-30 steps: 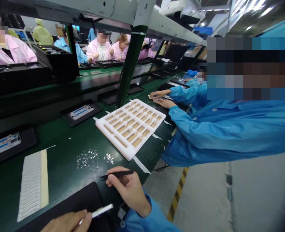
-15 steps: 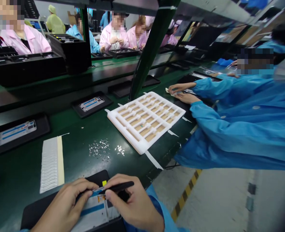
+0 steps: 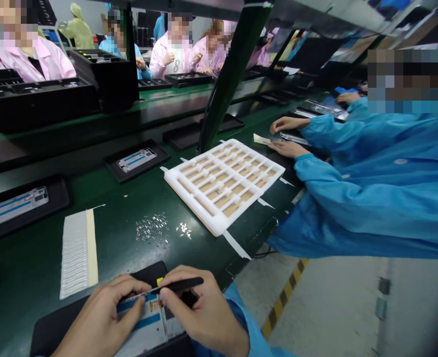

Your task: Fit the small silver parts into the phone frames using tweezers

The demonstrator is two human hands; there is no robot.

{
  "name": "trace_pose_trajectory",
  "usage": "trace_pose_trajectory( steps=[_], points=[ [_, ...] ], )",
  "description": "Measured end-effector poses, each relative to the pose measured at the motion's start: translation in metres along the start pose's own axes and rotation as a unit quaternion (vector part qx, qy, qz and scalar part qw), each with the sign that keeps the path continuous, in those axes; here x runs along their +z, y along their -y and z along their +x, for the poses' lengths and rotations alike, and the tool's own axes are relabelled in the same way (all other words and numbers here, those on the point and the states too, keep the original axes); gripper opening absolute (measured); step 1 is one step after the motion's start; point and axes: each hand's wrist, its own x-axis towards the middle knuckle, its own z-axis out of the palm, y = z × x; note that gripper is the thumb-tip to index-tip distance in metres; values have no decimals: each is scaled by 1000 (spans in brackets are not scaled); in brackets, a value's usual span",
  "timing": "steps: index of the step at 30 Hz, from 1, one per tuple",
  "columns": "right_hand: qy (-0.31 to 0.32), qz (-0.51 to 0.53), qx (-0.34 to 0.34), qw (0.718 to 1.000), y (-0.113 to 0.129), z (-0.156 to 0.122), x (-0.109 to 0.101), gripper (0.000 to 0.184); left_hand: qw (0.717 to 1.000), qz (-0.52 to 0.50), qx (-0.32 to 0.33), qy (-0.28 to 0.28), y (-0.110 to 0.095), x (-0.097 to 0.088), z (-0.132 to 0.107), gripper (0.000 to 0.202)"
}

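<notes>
Across the green worktop [image 3: 120,255], small silvery pieces [image 3: 154,229] lie beside a white foam tray [image 3: 219,225]. Nearer, a phone frame [image 3: 148,333] sits on a black tray [image 3: 53,325]. The right hand [image 3: 211,310] has its fingers pinching dark tweezers [image 3: 187,283] over the frame; the left hand [image 3: 105,310] touches its edge, whether gripping anything I cannot tell.

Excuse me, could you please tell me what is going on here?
A person is working on a phone-like frame in a black tray. The right hand holds black tweezers, their tip close to the fingertips of the left hand over the frame; whether those fingers grip anything is unclear. On the green table beyond lie small shiny bits and a white slotted tray. A co-worker in blue sits to the right.
</notes>
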Motion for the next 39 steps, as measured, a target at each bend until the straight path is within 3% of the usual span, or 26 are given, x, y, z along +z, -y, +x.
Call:
trace_pose_trajectory(
  steps=[7,14,28,32,36,39],
  points=[
    [-12,-3,-29,1000,1,0,0,12,999,-2,-6,-50,4,11,1,25],
    [-34,-11,-76,997,-3,-6,1,13,998,23,-11,-53,8,13,0,23],
    [4,-20,-153,988,-17,-15,5,22,986,98,109,-80,6,7,0,27],
    [-3,-23,-162,986,-17,-16,4,22,959,163,196,-121,7,0,-4,30],
    [-13,-19,-143,990,-14,-17,8,22,901,276,262,-210,8,2,-11,35],
    [-16,-38,-128,991,-12,-17,12,21,876,318,289,-221,5,0,-16,41]
  ],
)
